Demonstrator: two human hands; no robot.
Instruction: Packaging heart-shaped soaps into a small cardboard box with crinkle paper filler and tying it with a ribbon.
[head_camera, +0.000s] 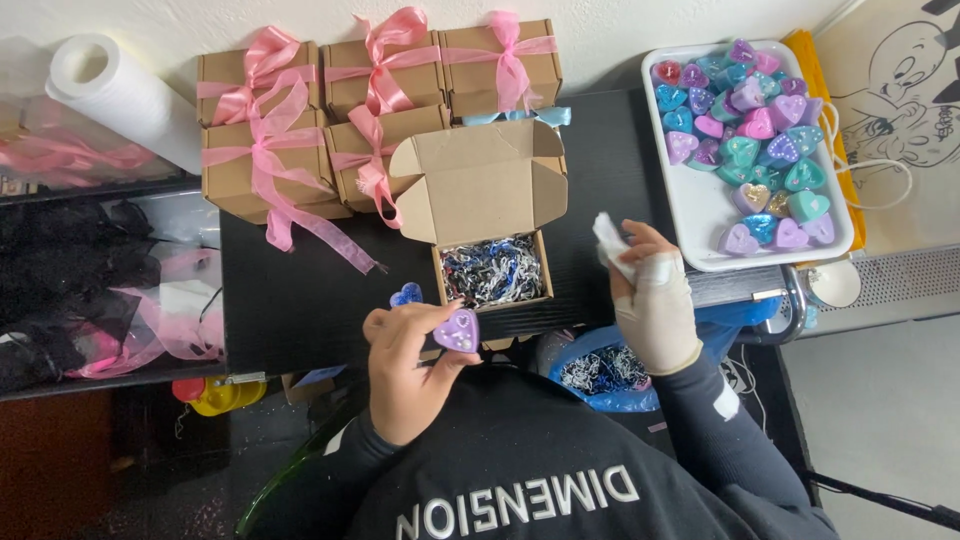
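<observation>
Dark sleeves of the person wearing the camera fill the bottom of the view. Left hand (405, 375) is raised just above the near edge of the black bench (300, 300), its fingers (425, 320) pinched around a purple heart-shaped candle (456, 331) held face up. Just beyond it, a small blue heart candle (406, 294) lies on the bench, close to the fingertips. Right beside both sits an open brown cardboard box (480, 185), lid flaps standing back, its base packed with shredded black, white and blue paper (492, 270).

Right hand (655, 300) wears a pale glove and hovers to the right of the box, fingers clenched on a crumpled white tissue or cloth (609, 240).

Further right, a white tray (700, 210) holds a heap of heart candles (750, 130) in purple, pink, teal and blue. It overhangs the bench edge, so a knock from the right elbow could tip it. Behind the open box stand closed brown boxes tied with pink ribbon (290, 130); a trailing ribbon end reaches toward the work area and could snag a sleeve. A blue bag of paper shred (600, 370) sits in the lap area. The pinch on the purple candle looks light, so it could slip and fall to the floor below.
</observation>
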